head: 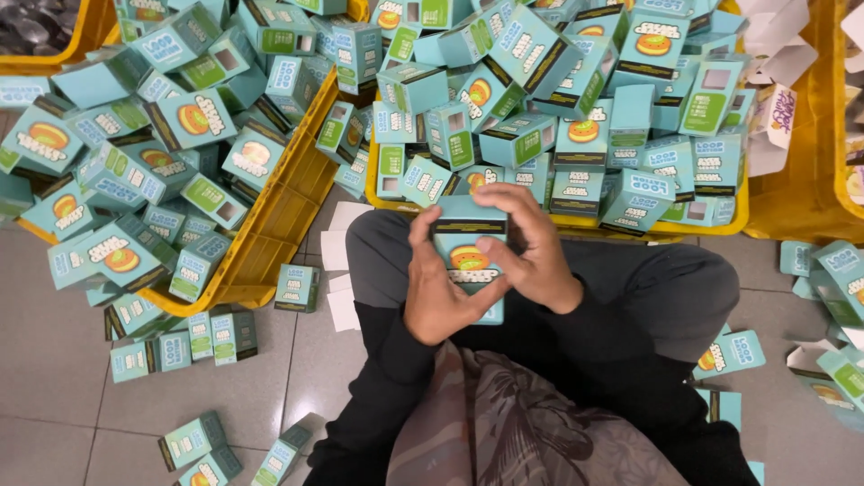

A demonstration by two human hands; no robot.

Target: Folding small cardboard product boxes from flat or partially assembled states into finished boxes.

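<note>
Your left hand (441,292) and right hand (535,256) both close on one small teal carton (468,252), held above your lap with its printed face up. Left grip: fingers wrapped round the left edge, thumb on the front. Right grip: fingers curled over the top end, where a flap appears to be pressed down; whether it is fully tucked cannot be told, the fingers cover it.

Progress, as judged: this carton looks erected and near closed. A large number of like cartons already lie finished around you, so the run seems well along. What is left cannot be counted from here.

Just left of the grip, beside your knee: flat white card inserts (340,270) on the tiled floor (54,378), with one loose teal carton (297,288) next to them. Below and left of the grip, more stray cartons (189,337) scattered on the tiles. Right of the grip, further cartons (731,353) on the floor by your other knee.

Beyond the grip, directly ahead: a yellow crate (666,225) heaped with teal cartons, touching your knees. Up and left: a second yellow crate (270,225), tilted, equally full and spilling over. Far right: another yellow bin (801,207) with white blanks (769,45). Nothing stands between the hands and the crate ahead.
</note>
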